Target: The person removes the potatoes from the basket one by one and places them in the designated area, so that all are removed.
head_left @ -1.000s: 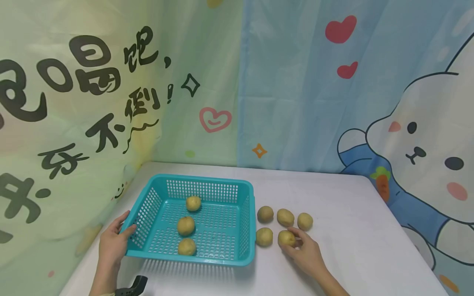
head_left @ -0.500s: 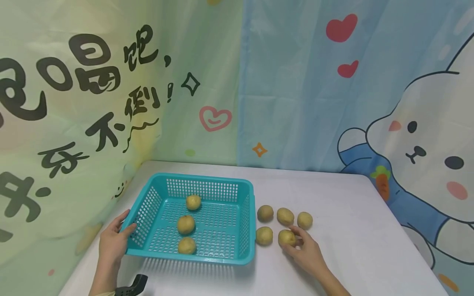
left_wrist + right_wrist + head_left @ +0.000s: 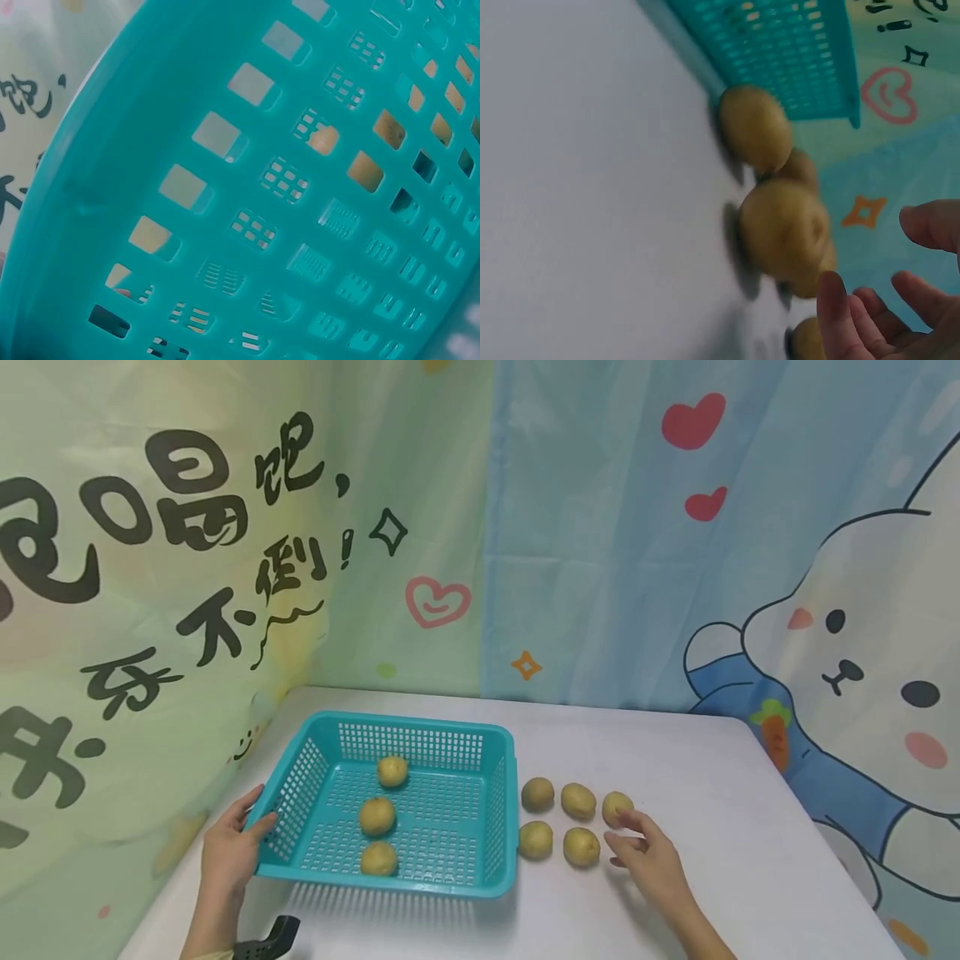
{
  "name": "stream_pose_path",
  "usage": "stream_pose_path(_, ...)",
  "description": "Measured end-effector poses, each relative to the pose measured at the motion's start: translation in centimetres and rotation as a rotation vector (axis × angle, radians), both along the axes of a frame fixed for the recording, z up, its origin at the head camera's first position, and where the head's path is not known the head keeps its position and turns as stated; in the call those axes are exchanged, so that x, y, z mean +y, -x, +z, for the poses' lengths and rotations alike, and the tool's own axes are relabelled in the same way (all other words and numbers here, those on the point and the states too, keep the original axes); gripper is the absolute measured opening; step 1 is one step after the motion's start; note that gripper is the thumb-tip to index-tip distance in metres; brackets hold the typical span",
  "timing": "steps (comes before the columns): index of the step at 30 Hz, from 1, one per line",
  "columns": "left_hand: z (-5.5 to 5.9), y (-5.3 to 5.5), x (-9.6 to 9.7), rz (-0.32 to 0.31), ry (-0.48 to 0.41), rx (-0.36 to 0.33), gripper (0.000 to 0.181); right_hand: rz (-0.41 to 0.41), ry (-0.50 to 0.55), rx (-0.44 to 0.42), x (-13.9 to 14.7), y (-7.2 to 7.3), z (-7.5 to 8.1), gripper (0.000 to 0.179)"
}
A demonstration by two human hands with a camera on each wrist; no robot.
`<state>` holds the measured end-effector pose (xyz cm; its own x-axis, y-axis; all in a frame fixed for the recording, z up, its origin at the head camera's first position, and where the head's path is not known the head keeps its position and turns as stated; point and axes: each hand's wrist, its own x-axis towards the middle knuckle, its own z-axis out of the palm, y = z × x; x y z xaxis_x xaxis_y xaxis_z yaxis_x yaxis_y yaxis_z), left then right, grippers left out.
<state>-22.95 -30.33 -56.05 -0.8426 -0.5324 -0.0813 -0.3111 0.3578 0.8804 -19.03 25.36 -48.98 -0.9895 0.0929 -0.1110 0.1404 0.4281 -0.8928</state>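
A turquoise plastic basket (image 3: 442, 810) with lattice walls lies on the table, three potatoes (image 3: 377, 817) inside it. My left hand (image 3: 228, 852) grips its left rim, thumb over the edge; in the left wrist view the perforated basket wall (image 3: 187, 187) fills the picture. Right of the basket, several potatoes lie in two rows. My right hand (image 3: 652, 868) is just right of the front-row potato (image 3: 581, 847), fingers spread and holding nothing. Its fingertips overlap the back-right potato (image 3: 617, 807) in the head view. The right wrist view shows a gap between thumb and fingers beside a potato (image 3: 784, 229).
Two more potatoes, one brown (image 3: 537, 794) and one yellow (image 3: 578, 801), sit in the back row. Another potato (image 3: 536, 841) lies close to the basket's right wall. A printed curtain (image 3: 585, 568) hangs behind the white table (image 3: 720, 793).
My right hand has let go of the front-row potato and drawn back to the right. That potato stays on the table. My left hand and the basket have not moved.
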Motion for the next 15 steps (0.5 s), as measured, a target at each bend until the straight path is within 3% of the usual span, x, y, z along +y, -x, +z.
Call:
stream_pose_path(5, 0.4, 0.2, 0.1, -0.012, 0.013, 0.023, 0.055, 0.06, 0.157, 0.032, -1.8, 0.1, 1.9, 0.048)
stream_pose_path(15, 0.6, 0.0, 0.3, -0.013, 0.017, 0.007, 0.055, 0.2, 0.177, 0.119, -7.0, 0.9, 4.4, 0.03)
